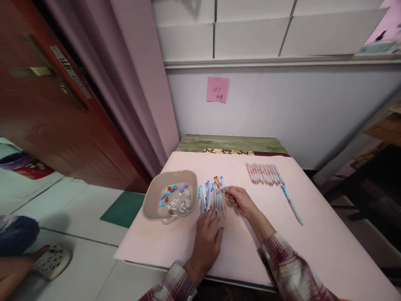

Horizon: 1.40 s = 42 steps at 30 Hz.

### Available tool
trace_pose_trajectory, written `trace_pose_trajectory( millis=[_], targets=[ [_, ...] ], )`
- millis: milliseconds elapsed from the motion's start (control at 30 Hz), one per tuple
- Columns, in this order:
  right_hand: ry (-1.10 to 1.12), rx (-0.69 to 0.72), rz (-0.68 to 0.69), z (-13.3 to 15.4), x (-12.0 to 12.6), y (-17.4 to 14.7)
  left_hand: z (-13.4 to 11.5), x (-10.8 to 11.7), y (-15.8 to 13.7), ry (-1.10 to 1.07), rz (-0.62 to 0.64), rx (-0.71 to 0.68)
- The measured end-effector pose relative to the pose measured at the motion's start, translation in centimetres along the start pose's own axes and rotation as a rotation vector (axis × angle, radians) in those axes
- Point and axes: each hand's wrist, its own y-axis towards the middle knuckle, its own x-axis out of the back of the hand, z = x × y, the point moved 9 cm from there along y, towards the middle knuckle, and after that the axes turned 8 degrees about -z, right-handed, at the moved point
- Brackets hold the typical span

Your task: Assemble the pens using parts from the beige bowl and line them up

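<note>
The left hand (207, 240) reaches forward from the bench's near edge, back upward, fingers loosely spread, their tips at the near ends of a bunch of pens (216, 195). The right hand (241, 200) comes in from the right, wrist angled leftward, thumb and fingers drawn together at the bunch's right side; I cannot tell whether they pinch a pen.

The bunch's long axis runs away from the person, a few pens leaning across others, with blue and brown ends at the far side. It lies just beyond the left fingertips and left of the right hand.

Left of it on the bench (250, 257) sits a bin (151, 208) of small white, blue and brown pieces. Well to the right, a row of pens (265, 174) lies side by side; beside it a blue pen (292, 205) points nearward, slanting right.
</note>
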Motion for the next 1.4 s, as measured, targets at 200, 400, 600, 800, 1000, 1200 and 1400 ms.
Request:
trace_pose_trajectory(
  millis=[200,400,600,800,1000,1200,1400],
  targets=[
    [0.632,-0.249,0.181,-1.9,-2.4,-1.9,3.0,-0.4,3.6,-0.503,-0.084,0.612],
    [0.607,-0.216,0.301,-1.3,-3.2,-2.7,4.3,-4.3,4.5,-0.796,-0.050,0.913],
    [0.551,-0.209,0.203,-1.3,-2.1,-2.2,5.1,-4.5,5.0,-0.887,-0.163,0.968],
    [0.630,-0.125,0.124,-0.6,-0.7,-1.8,3.9,-3.6,6.0,-0.698,-0.079,0.826],
    [0.639,-0.115,0.192,-0.5,-1.6,-2.3,3.0,-2.9,5.7,-0.471,-0.041,0.645],
    [0.707,-0.194,0.202,-1.3,-2.1,-2.5,2.0,-1.9,5.8,-0.412,-0.063,0.512],
    [0.798,-0.251,0.179,-1.7,-2.4,-2.7,0.0,-0.7,6.0,-0.276,-0.060,0.298]
  ],
)
